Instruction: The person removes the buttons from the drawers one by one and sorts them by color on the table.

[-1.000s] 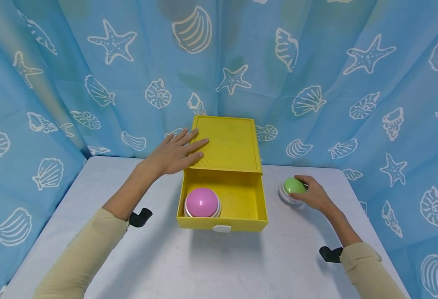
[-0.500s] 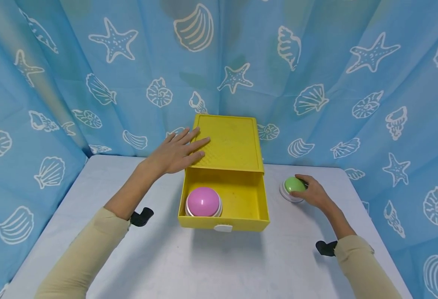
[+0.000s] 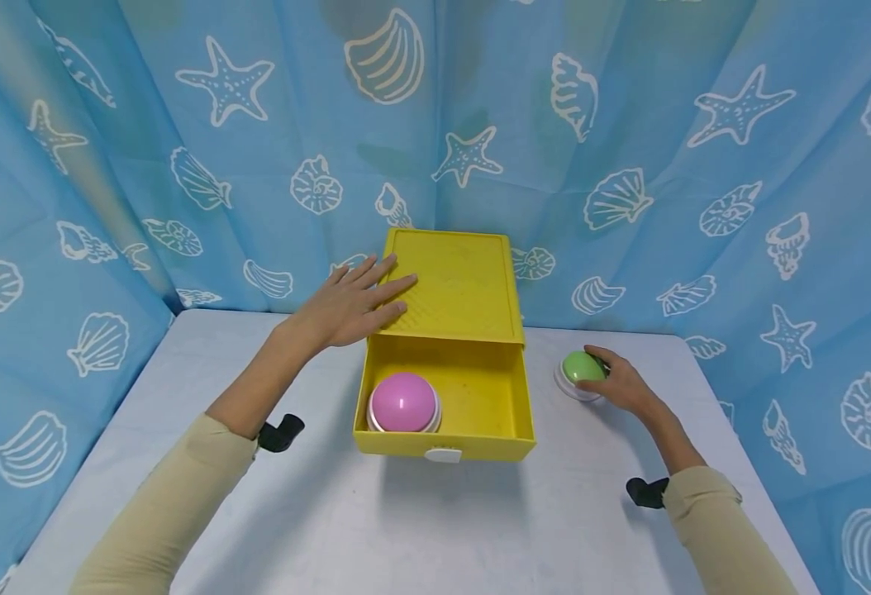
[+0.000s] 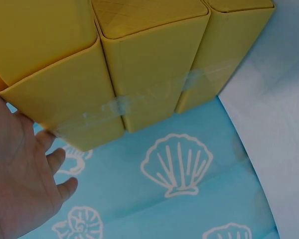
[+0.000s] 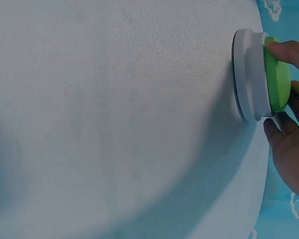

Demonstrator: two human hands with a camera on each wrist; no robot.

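Note:
A yellow drawer box [image 3: 450,285] stands at the back middle of the white table, its drawer [image 3: 483,397] pulled out toward me. Inside the drawer's left side sits a big pink dome push button [image 3: 403,402] with a white rim. My left hand [image 3: 342,307] rests on the box top's left edge, fingers spread. To the right of the box, my right hand [image 3: 624,382] grips a green dome push button [image 5: 276,77] with a white base, thumb on one side and fingers curled round the other. The base appears to stand on the table.
Blue curtains [image 3: 435,107] with white shell and starfish drawings hang close behind and at both sides of the table [image 3: 465,537]. A white handle [image 3: 443,455] juts from the drawer front. Clear tape [image 4: 122,104] runs across the box's yellow sections.
My right forearm has shifted slightly inward, and the green push button has moved very slightly left relative to the box. My left hand stays on the box top.

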